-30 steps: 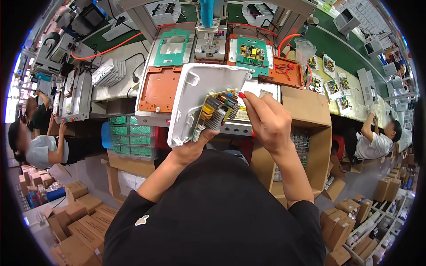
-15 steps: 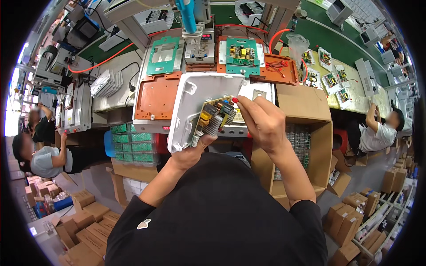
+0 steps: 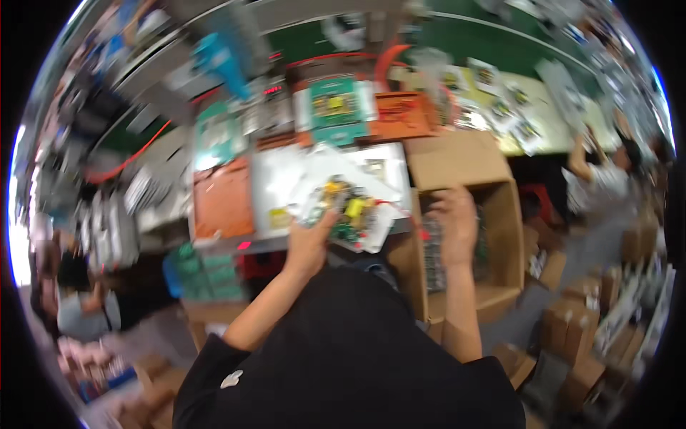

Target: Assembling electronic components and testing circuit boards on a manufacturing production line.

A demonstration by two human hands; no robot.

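Observation:
My left hand (image 3: 309, 247) is closed on the edge of a white plastic housing (image 3: 336, 166) with a circuit board (image 3: 351, 211) lying in it. Yellow parts and dark components show on the board, though motion blurs them. A bit of red shows at the board's right side. My right hand (image 3: 457, 225) is apart from the housing, over the cardboard box (image 3: 511, 236). Its fingers look bent and spread, and I see nothing held in them. Below its fingertips is a small red spot that I cannot make out.
Orange-brown fixtures (image 3: 223, 200) and a green fixture plate holding a board (image 3: 336, 107) stand on the bench ahead. Several boards lie on the yellowish surface (image 3: 554, 136) at the right. A stack of green boards (image 3: 211, 275) is at the left. Co-workers sit on both sides.
My right hand has let go of the red part at the board and moved right, over the box. The housing has been tipped flatter and lowered. The whole view has swung and blurred.

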